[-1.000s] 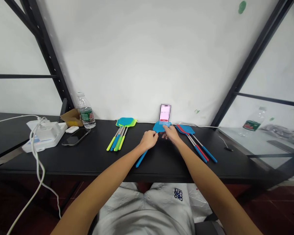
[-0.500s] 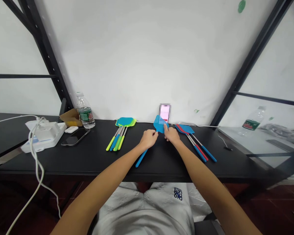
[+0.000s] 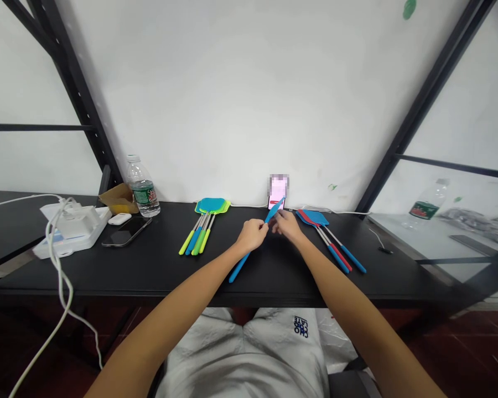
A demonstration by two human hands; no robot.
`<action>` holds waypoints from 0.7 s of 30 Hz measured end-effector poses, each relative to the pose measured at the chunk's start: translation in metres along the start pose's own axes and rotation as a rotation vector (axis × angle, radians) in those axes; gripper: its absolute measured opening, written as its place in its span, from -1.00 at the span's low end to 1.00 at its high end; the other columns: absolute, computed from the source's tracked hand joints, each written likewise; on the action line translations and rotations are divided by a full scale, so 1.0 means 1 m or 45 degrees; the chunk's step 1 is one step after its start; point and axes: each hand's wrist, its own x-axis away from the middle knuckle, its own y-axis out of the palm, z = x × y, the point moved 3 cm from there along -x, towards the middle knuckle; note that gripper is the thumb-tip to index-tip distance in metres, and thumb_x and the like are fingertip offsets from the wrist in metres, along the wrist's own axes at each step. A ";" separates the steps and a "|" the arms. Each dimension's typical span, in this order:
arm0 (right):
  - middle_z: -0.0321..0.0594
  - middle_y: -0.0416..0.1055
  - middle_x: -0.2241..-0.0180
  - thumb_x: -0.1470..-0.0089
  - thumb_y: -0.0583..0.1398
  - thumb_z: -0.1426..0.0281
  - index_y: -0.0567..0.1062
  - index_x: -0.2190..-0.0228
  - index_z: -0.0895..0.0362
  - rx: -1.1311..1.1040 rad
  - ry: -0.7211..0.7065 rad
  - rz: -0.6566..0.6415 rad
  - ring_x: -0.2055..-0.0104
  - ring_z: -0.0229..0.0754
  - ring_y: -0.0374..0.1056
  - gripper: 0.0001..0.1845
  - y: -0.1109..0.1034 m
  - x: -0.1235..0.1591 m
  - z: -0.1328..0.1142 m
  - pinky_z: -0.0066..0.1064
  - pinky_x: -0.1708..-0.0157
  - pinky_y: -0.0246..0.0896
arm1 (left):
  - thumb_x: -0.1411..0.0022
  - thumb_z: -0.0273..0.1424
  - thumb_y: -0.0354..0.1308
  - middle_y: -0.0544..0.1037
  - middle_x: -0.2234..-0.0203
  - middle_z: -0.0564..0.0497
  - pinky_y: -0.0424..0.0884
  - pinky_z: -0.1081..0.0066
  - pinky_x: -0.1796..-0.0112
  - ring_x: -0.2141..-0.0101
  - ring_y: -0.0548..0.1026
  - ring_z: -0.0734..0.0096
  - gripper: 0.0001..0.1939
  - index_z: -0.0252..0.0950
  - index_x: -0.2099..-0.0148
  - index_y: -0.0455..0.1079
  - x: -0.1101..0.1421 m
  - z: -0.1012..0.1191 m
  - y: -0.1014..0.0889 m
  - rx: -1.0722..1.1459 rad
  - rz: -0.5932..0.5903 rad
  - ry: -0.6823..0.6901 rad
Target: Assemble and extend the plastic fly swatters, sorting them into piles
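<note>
A blue fly swatter (image 3: 237, 271) slants over the table, its handle end toward me and its head turned nearly edge-on. My left hand (image 3: 252, 235) is closed around its shaft just below the head. Beside the head, on the right, my right hand (image 3: 288, 225) has its fingers bent but apart, with nothing visibly gripped. Whether its fingertips touch the swatter is hard to make out. To the left lies a pile of green and blue fly swatters (image 3: 212, 205). Several blue and red fly swatters (image 3: 316, 218) lie to the right.
A lit phone (image 3: 278, 188) leans on the white wall behind the swatter. At left on the black table (image 3: 157, 276) are a water bottle (image 3: 143, 190), cardboard box (image 3: 118, 199), white case (image 3: 119, 219), dark phone (image 3: 126, 232) and power strip with cables (image 3: 78, 226).
The swatter's head has turned from showing its flat mesh face to nearly edge-on. My right hand has come off the head, its thumb no longer on the mesh. The left hand keeps its hold.
</note>
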 end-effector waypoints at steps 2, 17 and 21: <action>-0.11 0.50 0.51 -0.20 0.06 0.08 0.39 0.43 0.16 -0.241 0.100 -0.008 0.65 -0.26 0.36 -0.59 0.000 0.001 -0.002 -0.53 0.74 0.06 | -0.26 -0.31 -0.04 0.34 0.72 0.07 0.14 0.47 0.48 0.60 0.31 0.48 -0.64 -0.29 0.56 0.32 -0.001 -0.001 0.000 -0.024 0.006 0.013; -0.24 0.36 0.64 -0.05 0.21 0.33 0.38 0.48 0.14 -0.476 0.176 0.161 0.60 -0.21 0.33 -0.83 -0.010 -0.008 0.006 -0.47 0.72 0.12 | -0.26 -0.30 -0.03 0.30 0.69 0.08 0.09 0.45 0.51 0.60 0.26 0.49 -0.64 -0.29 0.57 0.28 0.000 0.001 0.004 -0.041 -0.024 0.069; -0.32 0.29 0.65 -0.03 0.24 0.33 0.34 0.52 0.12 -0.586 0.223 0.227 0.62 -0.27 0.24 -0.81 -0.012 -0.012 0.011 -0.48 0.72 0.11 | -0.26 -0.28 -0.02 0.31 0.72 0.08 0.14 0.48 0.54 0.63 0.28 0.51 -0.64 -0.29 0.57 0.26 0.000 0.001 0.005 0.026 -0.056 0.025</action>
